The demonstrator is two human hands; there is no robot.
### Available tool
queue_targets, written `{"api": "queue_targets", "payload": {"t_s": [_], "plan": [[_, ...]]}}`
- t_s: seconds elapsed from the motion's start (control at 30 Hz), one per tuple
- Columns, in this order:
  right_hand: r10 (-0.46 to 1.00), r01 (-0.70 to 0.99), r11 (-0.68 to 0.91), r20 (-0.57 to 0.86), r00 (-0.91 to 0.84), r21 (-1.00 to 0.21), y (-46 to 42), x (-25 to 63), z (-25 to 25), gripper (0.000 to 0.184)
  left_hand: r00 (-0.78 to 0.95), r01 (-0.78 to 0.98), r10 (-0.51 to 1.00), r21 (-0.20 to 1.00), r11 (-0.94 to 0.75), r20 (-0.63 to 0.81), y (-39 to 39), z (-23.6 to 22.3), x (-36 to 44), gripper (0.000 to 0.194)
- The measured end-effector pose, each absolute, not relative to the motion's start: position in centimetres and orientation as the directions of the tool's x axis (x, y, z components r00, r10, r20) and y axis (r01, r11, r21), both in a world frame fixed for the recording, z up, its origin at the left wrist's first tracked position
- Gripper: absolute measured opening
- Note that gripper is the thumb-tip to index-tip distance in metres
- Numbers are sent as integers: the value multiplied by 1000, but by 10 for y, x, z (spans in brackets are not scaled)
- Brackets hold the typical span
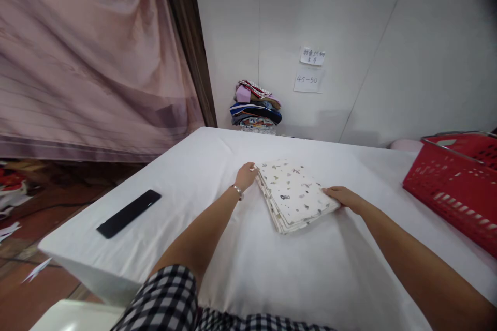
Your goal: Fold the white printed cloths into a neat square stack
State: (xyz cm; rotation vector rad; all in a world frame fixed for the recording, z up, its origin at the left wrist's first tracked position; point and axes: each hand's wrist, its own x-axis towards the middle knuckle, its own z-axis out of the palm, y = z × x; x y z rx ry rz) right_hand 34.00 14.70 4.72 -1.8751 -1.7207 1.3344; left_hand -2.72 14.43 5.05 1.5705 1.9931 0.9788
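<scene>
A folded white cloth (pixel 297 191) with small printed figures lies in several layers on the white-covered table (pixel 248 269). At its far left corner, my left hand (pixel 246 176) is closed on the edge, a bracelet on the wrist. My right hand (pixel 341 196) grips the right edge, thumb on top and the other fingers partly hidden along the side. Between the two hands the cloth's upper face looks flat, and its layered edges show along the left and front.
A black flat slab (pixel 129 213) lies on the table's left side. A red plastic basket (pixel 454 186) stands at the right. Beyond the far edge is a stack of folded fabrics (pixel 256 106) by the wall. A pink curtain (pixel 89 57) hangs at the left.
</scene>
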Motion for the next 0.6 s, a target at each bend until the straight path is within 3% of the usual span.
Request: {"api": "queue_targets", "payload": {"t_s": [0.27, 0.4, 0.5, 0.6], "plan": [[958, 706, -158, -281, -61, -690, 146, 337, 35, 60, -265, 438, 964, 887, 143, -25, 59, 30, 14, 17], [976, 725, -95, -206, -65, -683, 141, 339, 30, 57, -190, 447, 982, 891, 83, 4, 29, 32, 45, 15], [998, 764, 36, -11, -57, -645, 133, 341, 28, 50, -148, 523, 987, 852, 21, 67, 11, 37, 56, 13], [958, 714, 277, 240, -156, -643, 117, 340, 29, 38, -51, 616, 984, 781, -102, 168, -2, 41, 60, 17]]}}
